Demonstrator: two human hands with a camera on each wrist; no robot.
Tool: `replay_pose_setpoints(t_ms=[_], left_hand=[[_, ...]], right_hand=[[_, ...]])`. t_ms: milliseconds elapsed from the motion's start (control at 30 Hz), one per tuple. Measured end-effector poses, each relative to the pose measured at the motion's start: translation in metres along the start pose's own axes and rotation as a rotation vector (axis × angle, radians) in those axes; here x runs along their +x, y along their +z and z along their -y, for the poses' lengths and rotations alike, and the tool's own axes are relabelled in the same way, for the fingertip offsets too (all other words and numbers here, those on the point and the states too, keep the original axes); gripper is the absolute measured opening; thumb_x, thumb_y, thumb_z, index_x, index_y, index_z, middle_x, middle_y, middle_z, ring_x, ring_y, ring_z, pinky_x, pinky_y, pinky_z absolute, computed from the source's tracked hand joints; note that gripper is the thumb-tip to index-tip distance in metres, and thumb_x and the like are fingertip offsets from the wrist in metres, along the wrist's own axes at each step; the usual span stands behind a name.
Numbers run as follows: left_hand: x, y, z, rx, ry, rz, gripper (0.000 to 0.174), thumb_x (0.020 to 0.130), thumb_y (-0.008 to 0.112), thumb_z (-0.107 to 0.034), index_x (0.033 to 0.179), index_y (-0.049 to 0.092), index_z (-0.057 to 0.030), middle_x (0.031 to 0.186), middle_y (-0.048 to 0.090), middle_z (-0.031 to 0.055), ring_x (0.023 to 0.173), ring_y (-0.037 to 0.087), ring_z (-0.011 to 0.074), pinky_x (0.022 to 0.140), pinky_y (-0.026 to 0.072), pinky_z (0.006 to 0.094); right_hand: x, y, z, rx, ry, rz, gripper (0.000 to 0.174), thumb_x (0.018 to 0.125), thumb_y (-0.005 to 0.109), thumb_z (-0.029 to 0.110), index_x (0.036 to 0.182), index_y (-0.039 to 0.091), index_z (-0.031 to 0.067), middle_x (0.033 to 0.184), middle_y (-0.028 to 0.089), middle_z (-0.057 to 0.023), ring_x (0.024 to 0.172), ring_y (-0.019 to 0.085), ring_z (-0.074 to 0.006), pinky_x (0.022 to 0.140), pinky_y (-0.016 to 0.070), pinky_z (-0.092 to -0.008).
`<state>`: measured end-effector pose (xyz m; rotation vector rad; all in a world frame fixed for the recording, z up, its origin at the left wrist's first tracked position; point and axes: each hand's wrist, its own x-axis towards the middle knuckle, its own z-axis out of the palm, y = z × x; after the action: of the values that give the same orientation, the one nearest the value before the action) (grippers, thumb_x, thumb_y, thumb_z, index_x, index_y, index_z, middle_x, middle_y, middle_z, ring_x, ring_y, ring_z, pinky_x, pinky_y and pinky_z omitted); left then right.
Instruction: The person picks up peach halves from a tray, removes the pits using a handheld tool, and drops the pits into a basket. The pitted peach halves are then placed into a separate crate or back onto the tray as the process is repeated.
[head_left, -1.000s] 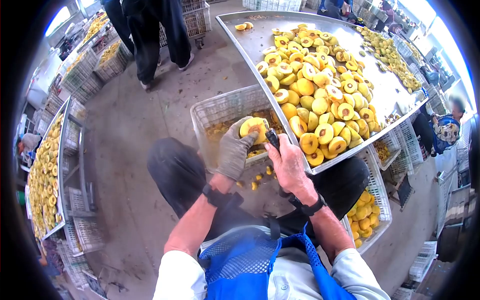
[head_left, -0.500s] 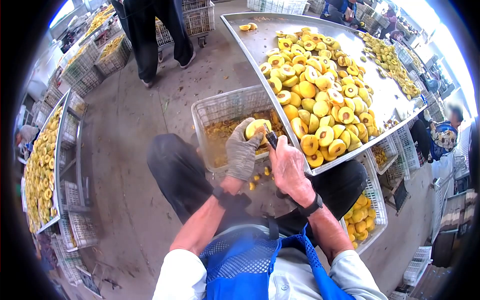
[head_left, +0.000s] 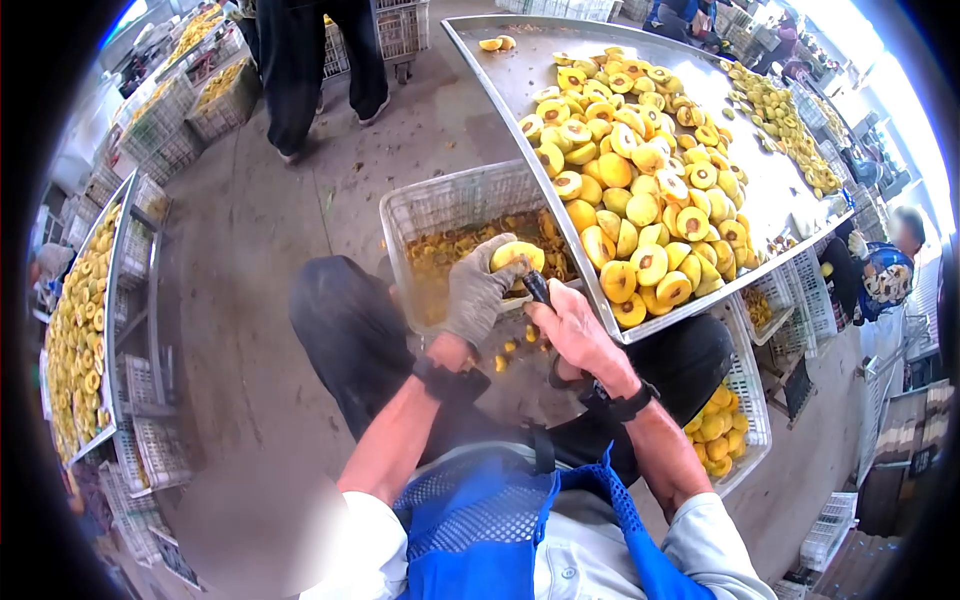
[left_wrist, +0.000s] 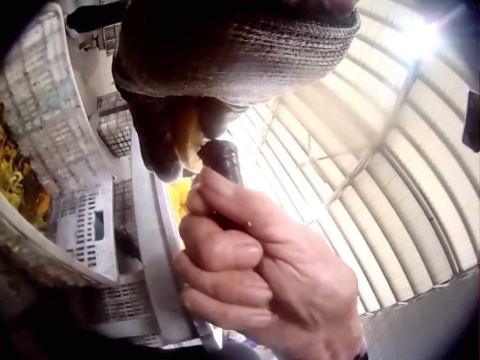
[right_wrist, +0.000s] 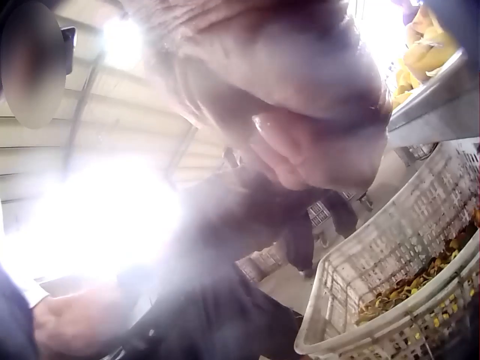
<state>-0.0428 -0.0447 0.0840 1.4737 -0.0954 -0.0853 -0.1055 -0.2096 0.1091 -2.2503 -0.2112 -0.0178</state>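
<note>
In a grey glove, the left hand [head_left: 474, 290] holds a yellow fruit half [head_left: 517, 256] over a white crate [head_left: 400, 225] of scraps. Bare fingers of the right hand [head_left: 578, 328] curl round a black-handled tool [head_left: 537, 288], its upper end at the fruit's right side. The left wrist view shows the gloved hand [left_wrist: 225, 60] with the fruit [left_wrist: 187, 135] between thumb and fingers, and the right hand [left_wrist: 262, 262] gripping the dark handle [left_wrist: 221, 159] just below. In the right wrist view the right hand [right_wrist: 285, 97] hides the tool's working end.
A metal table [head_left: 490, 75] heaped with fruit halves [head_left: 640, 200] stands at the right, its corner beside the right hand. Below it sits a crate of fruit [head_left: 718, 430]. Another fruit-laden table [head_left: 85, 340] is at far left. Someone in dark trousers [head_left: 290, 80] stands ahead.
Both hands have shifted slightly, and the right hand has turned, with the tool's handle now lower and slanting more. The fruit half is tilted flatter than before. The standing person's legs have moved.
</note>
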Motion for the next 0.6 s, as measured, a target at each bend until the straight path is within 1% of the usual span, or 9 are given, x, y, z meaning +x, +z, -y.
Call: replay_pose_setpoints(t_ms=[133, 233, 300, 333, 400, 433, 500, 533, 600], left_hand=[[0.006, -0.009, -0.015, -0.037, -0.120, 0.136, 0.043, 0.092, 0.076, -0.008, 0.133, 0.065, -0.0017, 0.114, 0.071, 0.0040, 0.097, 0.066, 0.0108, 0.084, 0.0578, 0.0268], [0.007, -0.014, -0.015, 0.071, -0.107, 0.153, 0.044, 0.093, 0.075, -0.009, 0.135, 0.064, -0.0022, 0.115, 0.071, 0.0037, 0.098, 0.065, 0.0098, 0.085, 0.0571, 0.0263], [0.005, -0.024, -0.006, 0.021, -0.087, 0.178, 0.045, 0.093, 0.075, -0.010, 0.135, 0.063, -0.0019, 0.115, 0.071, 0.0035, 0.098, 0.065, 0.0094, 0.085, 0.0568, 0.0262], [0.005, -0.026, -0.002, -0.030, -0.062, 0.209, 0.045, 0.094, 0.075, -0.012, 0.136, 0.062, -0.0015, 0.115, 0.071, 0.0033, 0.099, 0.065, 0.0089, 0.086, 0.0564, 0.0262], [0.005, -0.029, 0.004, 0.048, -0.030, 0.191, 0.047, 0.094, 0.074, -0.012, 0.138, 0.061, -0.0012, 0.115, 0.070, 0.0033, 0.100, 0.065, 0.0090, 0.086, 0.0562, 0.0260], [0.006, -0.030, 0.004, 0.124, 0.009, 0.175, 0.048, 0.095, 0.074, -0.013, 0.139, 0.060, -0.0010, 0.115, 0.070, 0.0033, 0.100, 0.065, 0.0092, 0.087, 0.0560, 0.0258], [0.007, -0.028, 0.004, 0.147, -0.011, 0.169, 0.047, 0.095, 0.074, -0.013, 0.139, 0.060, -0.0012, 0.115, 0.070, 0.0036, 0.101, 0.065, 0.0099, 0.087, 0.0563, 0.0262], [0.009, -0.028, 0.003, 0.171, -0.025, 0.160, 0.047, 0.096, 0.073, -0.013, 0.139, 0.059, -0.0015, 0.115, 0.070, 0.0038, 0.102, 0.066, 0.0106, 0.088, 0.0567, 0.0265], [0.009, -0.029, 0.013, 0.119, 0.054, 0.209, 0.046, 0.096, 0.073, -0.014, 0.138, 0.060, -0.0015, 0.116, 0.070, 0.0040, 0.103, 0.066, 0.0110, 0.089, 0.0568, 0.0271]], right_hand=[[0.008, -0.004, 0.003, -0.051, 0.073, 0.086, 0.024, 0.095, 0.062, 0.016, 0.095, 0.049, -0.0041, 0.085, 0.059, -0.0288, 0.086, 0.058, -0.0480, 0.075, 0.0444, -0.0520], [0.006, 0.003, 0.001, 0.034, 0.083, 0.100, 0.024, 0.096, 0.061, 0.017, 0.094, 0.050, -0.0041, 0.086, 0.059, -0.0290, 0.086, 0.059, -0.0471, 0.075, 0.0446, -0.0512], [0.006, 0.003, -0.002, 0.142, 0.129, 0.126, 0.023, 0.096, 0.063, 0.017, 0.093, 0.050, -0.0013, 0.075, 0.056, -0.0206, 0.069, 0.054, -0.0375, 0.065, 0.0440, -0.0451], [0.007, 0.005, -0.005, 0.145, 0.131, 0.125, 0.023, 0.096, 0.063, 0.017, 0.093, 0.050, -0.0013, 0.075, 0.056, -0.0206, 0.069, 0.054, -0.0375, 0.065, 0.0440, -0.0451], [0.008, 0.012, -0.009, 0.122, 0.126, 0.106, 0.023, 0.095, 0.063, 0.018, 0.091, 0.051, -0.0012, 0.072, 0.056, -0.0145, 0.067, 0.054, -0.0274, 0.063, 0.0433, -0.0417], [0.008, 0.015, -0.009, 0.124, 0.125, 0.108, 0.023, 0.095, 0.063, 0.018, 0.091, 0.051, -0.0012, 0.072, 0.056, -0.0145, 0.067, 0.054, -0.0274, 0.063, 0.0433, -0.0417], [0.007, 0.019, -0.005, -0.007, -0.030, -0.001, 0.030, 0.096, 0.064, 0.023, 0.088, 0.050, -0.0020, 0.072, 0.054, -0.0178, 0.066, 0.052, -0.0350, 0.064, 0.0424, -0.0442], [0.008, 0.017, -0.001, -0.003, -0.036, 0.000, 0.030, 0.096, 0.064, 0.023, 0.088, 0.050, -0.0020, 0.072, 0.054, -0.0178, 0.066, 0.052, -0.0350, 0.064, 0.0424, -0.0442], [0.013, 0.006, 0.006, 0.341, 0.239, 0.239, 0.029, 0.095, 0.066, 0.022, 0.085, 0.051, -0.0013, 0.070, 0.053, -0.0149, 0.063, 0.050, -0.0339, 0.060, 0.0410, -0.0432]])
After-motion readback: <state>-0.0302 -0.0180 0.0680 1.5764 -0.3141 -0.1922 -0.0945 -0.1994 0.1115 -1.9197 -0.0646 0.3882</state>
